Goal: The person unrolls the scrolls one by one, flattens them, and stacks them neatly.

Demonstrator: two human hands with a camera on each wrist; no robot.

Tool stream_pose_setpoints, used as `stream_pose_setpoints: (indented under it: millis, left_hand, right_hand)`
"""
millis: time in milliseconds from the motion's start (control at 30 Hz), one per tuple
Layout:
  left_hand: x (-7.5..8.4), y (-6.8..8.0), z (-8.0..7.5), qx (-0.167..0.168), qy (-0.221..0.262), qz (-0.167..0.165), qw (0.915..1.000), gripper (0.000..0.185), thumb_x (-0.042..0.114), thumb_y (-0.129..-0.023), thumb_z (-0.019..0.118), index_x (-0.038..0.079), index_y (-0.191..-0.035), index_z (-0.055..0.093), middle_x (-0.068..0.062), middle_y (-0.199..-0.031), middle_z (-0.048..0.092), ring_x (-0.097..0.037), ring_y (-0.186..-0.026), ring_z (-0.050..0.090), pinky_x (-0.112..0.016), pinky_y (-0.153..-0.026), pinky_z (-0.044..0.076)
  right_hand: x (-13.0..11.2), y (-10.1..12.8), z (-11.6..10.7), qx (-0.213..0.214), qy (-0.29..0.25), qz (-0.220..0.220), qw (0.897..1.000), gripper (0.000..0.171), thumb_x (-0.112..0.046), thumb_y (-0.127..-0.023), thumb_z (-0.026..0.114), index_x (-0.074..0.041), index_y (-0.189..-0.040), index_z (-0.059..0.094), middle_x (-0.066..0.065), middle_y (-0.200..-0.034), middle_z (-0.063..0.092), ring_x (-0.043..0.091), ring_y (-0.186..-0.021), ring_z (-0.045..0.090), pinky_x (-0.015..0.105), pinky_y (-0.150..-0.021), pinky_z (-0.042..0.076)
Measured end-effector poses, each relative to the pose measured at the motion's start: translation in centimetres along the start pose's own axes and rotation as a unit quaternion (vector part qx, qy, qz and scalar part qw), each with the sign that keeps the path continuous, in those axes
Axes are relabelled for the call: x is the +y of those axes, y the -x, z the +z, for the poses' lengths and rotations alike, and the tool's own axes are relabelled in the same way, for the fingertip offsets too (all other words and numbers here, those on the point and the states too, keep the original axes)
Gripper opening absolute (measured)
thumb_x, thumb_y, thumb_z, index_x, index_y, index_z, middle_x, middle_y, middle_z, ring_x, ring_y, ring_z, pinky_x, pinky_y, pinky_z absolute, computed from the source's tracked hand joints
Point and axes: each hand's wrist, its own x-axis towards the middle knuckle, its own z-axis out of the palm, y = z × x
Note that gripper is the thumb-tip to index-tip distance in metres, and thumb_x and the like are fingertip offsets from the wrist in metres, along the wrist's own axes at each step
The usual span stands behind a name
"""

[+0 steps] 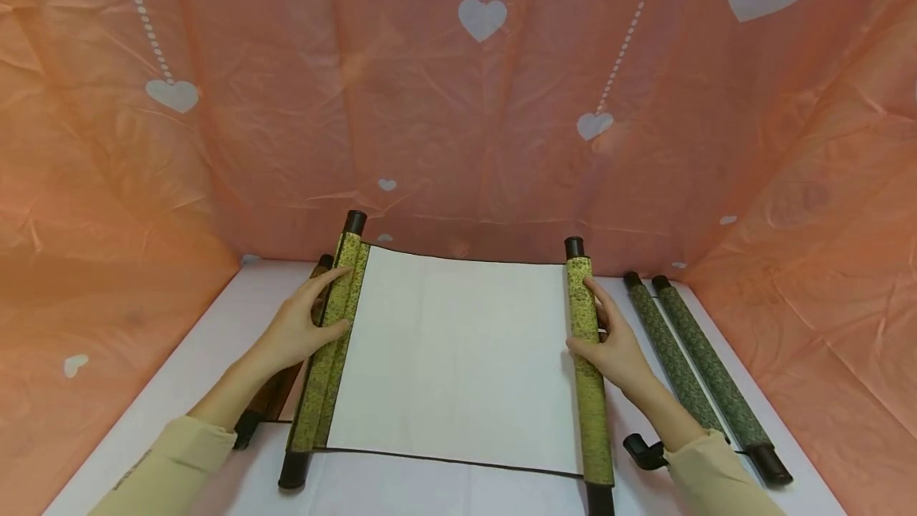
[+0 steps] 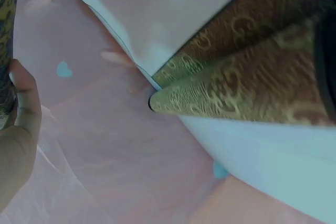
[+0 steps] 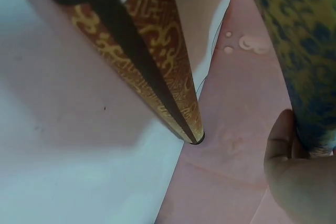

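Note:
A partly unrolled hanging scroll with a blank white sheet [image 1: 458, 357] spans the space between my hands in the head view. Its yellow-green patterned rollers have black end knobs. My left hand [image 1: 297, 333] grips the left roller [image 1: 329, 357], thumb and fingers spread over its side. The right roller [image 1: 591, 388] is held in my right hand [image 1: 619, 349], with the thumb on its inner side. In the left wrist view, that hand [image 2: 21, 129] shows at the left edge against a patterned roller. The right hand [image 3: 304, 177] appears at the right edge of its own wrist view, touching a blue-and-yellow patterned roller [image 3: 304, 51].
A brown scroll [image 1: 279, 392] lies on the white table [image 1: 193, 349], partly covered by the left roller and arm. Two dark green rollers [image 1: 716, 365] of another scroll lie at the right. Orange cloth [image 1: 430, 102] with white hearts encloses the back and sides.

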Motion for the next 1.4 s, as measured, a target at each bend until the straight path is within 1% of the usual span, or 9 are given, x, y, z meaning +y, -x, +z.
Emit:
stream_pose_setpoints:
  millis: [233,400,533,600,733,900,1167,1300,1400]
  left_hand:
    - [-0.4,0.6,-0.8,0.003,-0.027,0.004,0.9996,0.073,0.003,-0.094,0.072,0.011,-0.159,0.041,-0.031,-0.154,0.037,-0.056,-0.139,0.037,-0.075,-0.100,0.039]
    - [-0.6,1.0,-1.4,0.001,-0.035,-0.008,0.9994,0.066,0.003,-0.092,0.069,0.010,-0.154,0.049,-0.034,-0.153,0.035,-0.059,-0.137,0.037,-0.076,-0.097,0.039]
    - [-0.6,1.1,-1.9,-0.002,-0.038,-0.026,0.9989,0.065,0.004,-0.090,0.068,0.010,-0.152,0.052,-0.037,-0.154,0.032,-0.062,-0.138,0.035,-0.076,-0.095,0.040]
    - [-0.6,1.2,-2.0,-0.002,-0.043,-0.031,0.9986,0.064,0.004,-0.090,0.067,0.010,-0.152,0.051,-0.037,-0.155,0.031,-0.063,-0.138,0.034,-0.077,-0.094,0.040]
    - [-0.8,1.3,-2.0,0.005,-0.053,-0.029,0.9982,0.063,0.009,-0.092,0.075,0.008,-0.151,0.052,-0.039,-0.154,0.030,-0.063,-0.138,0.033,-0.079,-0.097,0.037]
    - [-1.1,1.4,-2.1,0.015,-0.065,-0.015,0.9977,0.066,0.011,-0.089,0.082,0.009,-0.149,0.054,-0.037,-0.153,0.034,-0.062,-0.136,0.037,-0.078,-0.096,0.040]
    - [-1.5,1.8,-3.1,0.039,-0.084,0.008,0.9956,0.064,0.005,-0.089,0.080,0.010,-0.148,0.055,-0.035,-0.151,0.040,-0.055,-0.120,0.054,-0.066,-0.085,0.051]
    - [-2.0,2.0,-3.4,0.043,-0.085,0.004,0.9955,0.063,0.005,-0.091,0.078,0.009,-0.149,0.054,-0.034,-0.150,0.039,-0.053,-0.114,0.057,-0.063,-0.082,0.054]
    - [-2.3,2.1,-3.5,0.051,-0.083,0.010,0.9952,0.062,0.004,-0.091,0.077,0.008,-0.149,0.055,-0.034,-0.149,0.041,-0.053,-0.114,0.057,-0.064,-0.084,0.054]
  right_hand:
    - [0.2,0.1,-0.5,-0.008,-0.008,-0.009,1.000,0.095,0.003,-0.093,0.070,-0.026,-0.168,0.020,0.024,-0.166,0.025,0.044,-0.134,0.045,0.050,-0.097,0.042]
    - [0.2,0.2,-0.7,-0.016,-0.012,-0.012,1.000,0.088,0.007,-0.092,0.065,-0.022,-0.167,0.028,0.020,-0.164,0.030,0.041,-0.128,0.048,0.034,-0.076,0.042]
    - [0.0,0.1,-0.7,-0.021,-0.035,-0.002,0.999,0.086,0.010,-0.090,0.058,-0.021,-0.166,0.030,0.016,-0.171,0.022,0.041,-0.134,0.039,0.031,-0.065,0.041]
    - [-0.1,0.1,-0.6,-0.024,-0.047,0.002,0.999,0.087,0.011,-0.090,0.057,-0.021,-0.166,0.029,0.014,-0.172,0.019,0.042,-0.125,0.042,0.032,-0.058,0.040]
    - [0.1,-0.1,-0.3,-0.027,-0.026,0.001,0.999,0.092,0.001,-0.093,0.071,-0.024,-0.167,0.024,0.012,-0.173,0.015,0.041,-0.142,0.039,0.034,-0.079,0.052]
    - [0.7,-0.2,0.0,-0.028,0.010,-0.001,1.000,0.099,-0.006,-0.091,0.078,-0.028,-0.168,0.020,0.010,-0.173,0.014,0.038,-0.152,0.026,0.031,-0.098,0.046]
    - [0.6,-0.2,-0.6,-0.020,-0.010,-0.010,1.000,0.099,0.000,-0.092,0.073,-0.023,-0.169,0.015,0.023,-0.171,0.013,0.051,-0.150,0.024,0.068,-0.110,0.033]
    - [0.5,-0.2,-0.9,-0.025,-0.015,-0.006,1.000,0.094,0.002,-0.094,0.070,-0.022,-0.169,0.018,0.023,-0.167,0.021,0.049,-0.144,0.035,0.049,-0.105,0.043]
    - [0.5,-0.2,-1.1,-0.027,-0.012,-0.009,1.000,0.091,0.005,-0.094,0.067,-0.021,-0.168,0.021,0.021,-0.166,0.025,0.045,-0.143,0.038,0.029,-0.088,0.043]
